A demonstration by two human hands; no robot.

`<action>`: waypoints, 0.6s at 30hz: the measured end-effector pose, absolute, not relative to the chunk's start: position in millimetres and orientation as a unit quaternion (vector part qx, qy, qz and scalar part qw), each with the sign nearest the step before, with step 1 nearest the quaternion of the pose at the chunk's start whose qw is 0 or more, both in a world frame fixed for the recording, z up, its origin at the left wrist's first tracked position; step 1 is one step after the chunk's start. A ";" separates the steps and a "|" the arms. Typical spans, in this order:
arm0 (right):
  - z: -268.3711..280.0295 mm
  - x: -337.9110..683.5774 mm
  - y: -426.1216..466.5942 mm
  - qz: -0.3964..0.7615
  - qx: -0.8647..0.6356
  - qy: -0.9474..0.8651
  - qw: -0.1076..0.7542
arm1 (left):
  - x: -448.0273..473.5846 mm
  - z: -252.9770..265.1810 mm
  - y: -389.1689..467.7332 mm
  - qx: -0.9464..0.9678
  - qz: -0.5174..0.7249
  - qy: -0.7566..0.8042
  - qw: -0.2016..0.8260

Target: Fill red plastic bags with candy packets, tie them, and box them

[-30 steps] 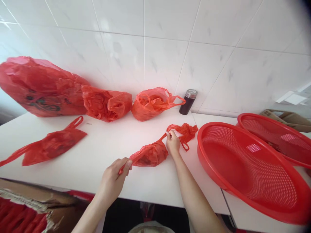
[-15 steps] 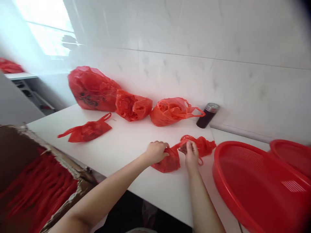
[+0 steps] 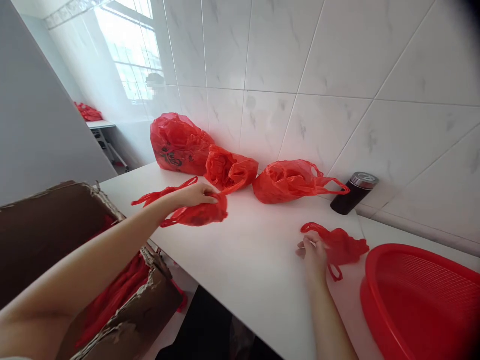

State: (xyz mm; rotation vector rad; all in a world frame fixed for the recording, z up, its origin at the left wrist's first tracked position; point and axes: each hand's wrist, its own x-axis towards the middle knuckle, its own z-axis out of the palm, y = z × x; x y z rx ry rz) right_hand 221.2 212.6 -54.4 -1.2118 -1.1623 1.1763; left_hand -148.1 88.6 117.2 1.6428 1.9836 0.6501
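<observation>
My left hand is closed on a small red plastic bag, whose handles trail to either side. It is at the left of the white table, over another flat red bag that it partly covers. My right hand hovers at the right, with nothing seen in its loosely bent, parted fingers. Right beside it lies a crumpled red plastic bag with its handle loops towards the hand; whether they touch I cannot tell.
Three fuller red bags stand along the tiled wall, with a dark flask to their right. A red plastic basket sits at the right. An open cardboard box with red bags inside stands left of the table.
My left hand has carried the small red bag from the table's middle to the left. My right hand has let go of it and stayed near the right-hand bag. The view has turned slightly left.
</observation>
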 end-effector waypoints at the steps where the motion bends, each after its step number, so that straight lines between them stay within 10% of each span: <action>1: -55.2 220.3 212.0 0.487 -0.508 -0.494 0.511 | -164.7 114.1 81.7 0.590 0.219 0.737 0.245; 18: -70.4 215.6 212.9 0.424 -0.542 -0.566 0.455 | -317.9 55.9 65.7 0.467 0.185 0.851 0.151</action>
